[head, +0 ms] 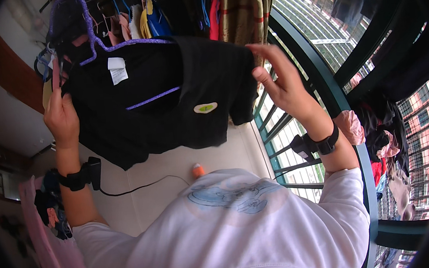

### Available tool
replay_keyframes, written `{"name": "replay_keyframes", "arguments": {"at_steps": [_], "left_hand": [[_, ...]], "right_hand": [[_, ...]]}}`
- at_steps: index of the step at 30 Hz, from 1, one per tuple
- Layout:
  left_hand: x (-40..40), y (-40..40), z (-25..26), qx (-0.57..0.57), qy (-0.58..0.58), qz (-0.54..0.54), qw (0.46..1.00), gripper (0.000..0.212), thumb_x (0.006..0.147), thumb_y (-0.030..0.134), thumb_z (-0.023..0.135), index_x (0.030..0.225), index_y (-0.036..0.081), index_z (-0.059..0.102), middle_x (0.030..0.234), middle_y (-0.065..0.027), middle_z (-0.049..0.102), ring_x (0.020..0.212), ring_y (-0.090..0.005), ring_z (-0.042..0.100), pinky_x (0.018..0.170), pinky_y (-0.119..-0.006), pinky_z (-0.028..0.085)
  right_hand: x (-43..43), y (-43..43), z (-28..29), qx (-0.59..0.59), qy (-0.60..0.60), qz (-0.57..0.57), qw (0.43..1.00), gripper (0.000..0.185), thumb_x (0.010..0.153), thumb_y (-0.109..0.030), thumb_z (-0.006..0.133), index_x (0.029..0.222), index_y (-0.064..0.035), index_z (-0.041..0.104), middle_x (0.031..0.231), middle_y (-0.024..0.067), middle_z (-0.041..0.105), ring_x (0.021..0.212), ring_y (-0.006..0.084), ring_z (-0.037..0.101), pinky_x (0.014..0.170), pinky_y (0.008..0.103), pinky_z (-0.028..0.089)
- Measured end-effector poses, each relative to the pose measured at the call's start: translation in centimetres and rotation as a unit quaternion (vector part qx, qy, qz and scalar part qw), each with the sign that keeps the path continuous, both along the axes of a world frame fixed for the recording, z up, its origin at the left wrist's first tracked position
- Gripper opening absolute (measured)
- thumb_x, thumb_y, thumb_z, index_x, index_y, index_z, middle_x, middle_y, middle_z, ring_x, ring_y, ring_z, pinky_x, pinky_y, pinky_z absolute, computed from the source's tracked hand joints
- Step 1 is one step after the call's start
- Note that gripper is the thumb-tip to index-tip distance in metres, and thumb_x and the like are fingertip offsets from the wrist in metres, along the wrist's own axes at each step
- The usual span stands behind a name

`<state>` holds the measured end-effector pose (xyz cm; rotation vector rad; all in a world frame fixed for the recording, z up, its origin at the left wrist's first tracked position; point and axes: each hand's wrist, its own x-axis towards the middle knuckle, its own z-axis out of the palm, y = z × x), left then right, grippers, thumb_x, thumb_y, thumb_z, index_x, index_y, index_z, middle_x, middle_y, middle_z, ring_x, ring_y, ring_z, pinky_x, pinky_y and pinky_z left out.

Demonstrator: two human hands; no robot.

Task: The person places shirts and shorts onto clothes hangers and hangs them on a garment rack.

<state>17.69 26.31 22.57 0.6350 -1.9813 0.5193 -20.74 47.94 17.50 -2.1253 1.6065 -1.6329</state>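
Note:
A black short-sleeved shirt (152, 128) hangs spread out before me on a purple glittery clothes hanger (132, 44). The hanger's bottom bar shows through the wide neck opening, and a white care label (117, 70) bears small writing. On the shirt's front sits a small white and green patch (206, 108). My left hand (62, 119) pinches the shirt's edge on the left. At the opposite shoulder, my right hand (284, 78) has its thumb and fingers apart. Its index fingertip meets the cloth's edge; whether it presses there is hard to tell.
Behind the shirt, several small garments (141, 21) hang on a rack beside a gold-brown curtain (243, 11). A green-framed barred window (308, 59) runs along the right, with clothes (386, 148) by it. Pink fabric (45, 243) with dark clothes lies at lower left. A black cable (138, 190) trails from my left wristband.

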Motion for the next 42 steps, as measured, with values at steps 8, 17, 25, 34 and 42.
{"name": "replay_keyframes", "arguments": {"at_steps": [8, 17, 25, 34, 42], "left_hand": [[1.5, -0.8, -1.7, 0.004, -0.027, 0.006, 1.000, 0.016, 0.087, 0.001, 0.052, 0.101, -0.006, 0.056, 0.085, -0.0237, 0.058, 0.077, -0.0406, 0.058, 0.066, -0.040, 0.046], [0.7, -1.0, -4.1, 0.002, -0.037, -0.046, 0.998, 0.022, 0.082, -0.004, 0.049, 0.103, -0.007, 0.055, 0.093, -0.0250, 0.058, 0.084, -0.0428, 0.058, 0.073, -0.041, 0.047], [0.2, -0.5, -4.3, -0.036, -0.088, -0.021, 0.995, 0.027, 0.079, -0.008, 0.048, 0.105, -0.010, 0.055, 0.097, -0.0278, 0.059, 0.089, -0.0444, 0.058, 0.078, -0.044, 0.048], [-2.2, 0.9, -5.0, 0.031, -0.029, 0.006, 0.999, 0.026, 0.078, -0.009, 0.050, 0.103, -0.011, 0.056, 0.096, -0.0281, 0.060, 0.089, -0.0451, 0.059, 0.079, -0.044, 0.049], [-4.5, 1.2, -4.9, -0.007, -0.013, -0.033, 0.999, 0.020, 0.078, -0.004, 0.052, 0.097, -0.002, 0.058, 0.086, -0.0202, 0.058, 0.081, -0.0413, 0.058, 0.072, -0.045, 0.047]], "right_hand": [[-0.2, 0.8, -0.3, 0.043, -0.268, 0.073, 0.960, 0.019, 0.097, -0.018, 0.052, 0.097, -0.0015, 0.062, 0.090, 0.0027, 0.051, 0.084, 0.0085, 0.051, 0.073, 0.0212, 0.043], [1.5, 2.6, 0.1, 0.433, -0.240, 0.107, 0.862, 0.063, 0.094, -0.057, 0.040, 0.106, 0.0002, 0.064, 0.093, 0.0025, 0.062, 0.089, 0.0087, 0.052, 0.083, 0.0245, 0.042], [1.4, 3.6, 0.2, -0.005, -0.033, -0.093, 0.995, 0.029, 0.092, -0.027, 0.061, 0.079, -0.0017, 0.053, 0.064, 0.0061, 0.046, 0.061, 0.0148, 0.044, 0.056, 0.0253, 0.040], [-0.6, 3.2, -0.8, 0.070, -0.022, -0.026, 0.997, 0.017, 0.083, -0.012, 0.070, 0.097, -0.0037, 0.064, 0.085, 0.0043, 0.052, 0.074, 0.0135, 0.052, 0.065, 0.0244, 0.043], [-1.8, 3.9, 0.5, 0.033, -0.021, 0.025, 0.999, 0.032, 0.076, -0.013, 0.078, 0.097, -0.0034, 0.056, 0.092, 0.0034, 0.053, 0.080, 0.0136, 0.051, 0.067, 0.0266, 0.043]]}}
